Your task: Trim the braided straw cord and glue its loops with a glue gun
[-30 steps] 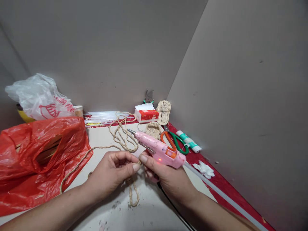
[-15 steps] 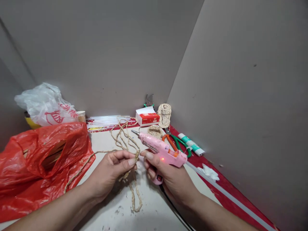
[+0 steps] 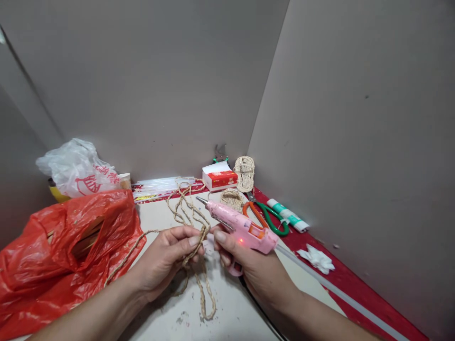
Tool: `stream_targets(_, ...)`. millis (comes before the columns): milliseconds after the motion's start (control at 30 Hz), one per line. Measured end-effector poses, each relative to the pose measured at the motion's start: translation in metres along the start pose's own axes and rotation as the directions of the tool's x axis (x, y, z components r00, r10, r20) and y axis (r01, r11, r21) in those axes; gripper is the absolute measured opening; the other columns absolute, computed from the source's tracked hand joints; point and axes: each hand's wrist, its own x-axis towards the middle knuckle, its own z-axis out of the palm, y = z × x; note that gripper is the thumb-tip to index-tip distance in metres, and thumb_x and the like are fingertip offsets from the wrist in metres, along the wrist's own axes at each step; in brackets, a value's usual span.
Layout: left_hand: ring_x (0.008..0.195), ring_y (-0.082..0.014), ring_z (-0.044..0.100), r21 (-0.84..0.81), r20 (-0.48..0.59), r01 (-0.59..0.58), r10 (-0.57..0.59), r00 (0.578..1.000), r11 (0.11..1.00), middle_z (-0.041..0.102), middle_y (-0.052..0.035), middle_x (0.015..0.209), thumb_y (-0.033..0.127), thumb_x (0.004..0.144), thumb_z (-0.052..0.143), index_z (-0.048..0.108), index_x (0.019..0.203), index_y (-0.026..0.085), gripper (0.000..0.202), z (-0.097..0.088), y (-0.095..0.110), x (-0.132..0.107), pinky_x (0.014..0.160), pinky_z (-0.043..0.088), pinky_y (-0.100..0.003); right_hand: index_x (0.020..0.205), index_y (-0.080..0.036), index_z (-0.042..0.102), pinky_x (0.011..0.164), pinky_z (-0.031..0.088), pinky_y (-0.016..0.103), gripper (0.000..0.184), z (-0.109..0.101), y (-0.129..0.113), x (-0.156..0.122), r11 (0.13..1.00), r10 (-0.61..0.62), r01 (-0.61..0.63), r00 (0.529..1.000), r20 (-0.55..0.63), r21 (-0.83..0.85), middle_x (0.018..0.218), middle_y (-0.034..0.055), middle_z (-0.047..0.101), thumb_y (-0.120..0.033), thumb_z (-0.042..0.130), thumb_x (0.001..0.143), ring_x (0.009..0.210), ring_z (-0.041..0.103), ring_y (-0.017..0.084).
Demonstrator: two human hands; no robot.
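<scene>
Between the thumb and fingers of my left hand (image 3: pixel 176 248) is pinched a braided straw cord (image 3: pixel 204 230). Loops of it spread over the board beyond the hand, and one loop hangs below. My right hand (image 3: pixel 245 253) is wrapped around a pink hot glue gun (image 3: pixel 236 220) with a small red light on its side; its metal nozzle points up and left, above the cord. The tip of my right index finger is close to the cord; whether it touches I cannot tell. A woven straw slipper shape (image 3: pixel 232 199) lies partly hidden behind the glue gun.
At the left is a red plastic bag (image 3: pixel 117 213), with a white plastic bag (image 3: pixel 80 166) behind it. Glue sticks (image 3: pixel 159 185), a red and white box (image 3: pixel 222 179) and another straw slipper (image 3: pixel 245 173) line the back wall. Scissors (image 3: pixel 273 220), a roll (image 3: pixel 287 215) and crumpled tissue (image 3: pixel 316 259) lie right.
The view has shifted slightly, so most things sit a little lower and further right. The cord has turned a little in my left fingers. Both hands keep their holds.
</scene>
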Motion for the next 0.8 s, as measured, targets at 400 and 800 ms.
stream_targets(400, 0.063, -0.0097, 0.054, 0.263, 0.006, -0.127, 0.13, 0.991, 0.956, 0.064, -0.0002, 0.07, 0.029, 0.071, 0.074, 0.066, 0.08, 0.016, 0.018, 0.0045, -0.006, -0.0059, 0.063, 0.04, -0.021, 0.079, -0.017, 0.06, 0.043, 0.027, 0.021, 0.027, 0.0052, -0.0046, -0.0012, 1.0, -0.004, 0.002, 0.998, 0.065, 0.029, 0.054, -0.0048, 0.046, -0.041, 0.071, 0.073, 0.048, 0.038, 0.007)
stream_targets(800, 0.061, -0.0083, 0.057, 0.28, -0.005, -0.122, 0.129, 0.992, 0.952, 0.068, -0.001, 0.068, 0.029, 0.075, 0.071, 0.071, 0.084, 0.015, 0.017, 0.0048, -0.0017, -0.0084, 0.062, 0.043, -0.02, 0.076, -0.018, 0.059, 0.042, 0.026, 0.02, 0.028, 0.0, -0.0053, 0.0005, 1.0, -0.017, 0.015, 0.995, 0.093, 0.026, 0.053, -0.0051, 0.047, -0.045, 0.067, 0.075, 0.047, 0.039, 0.007)
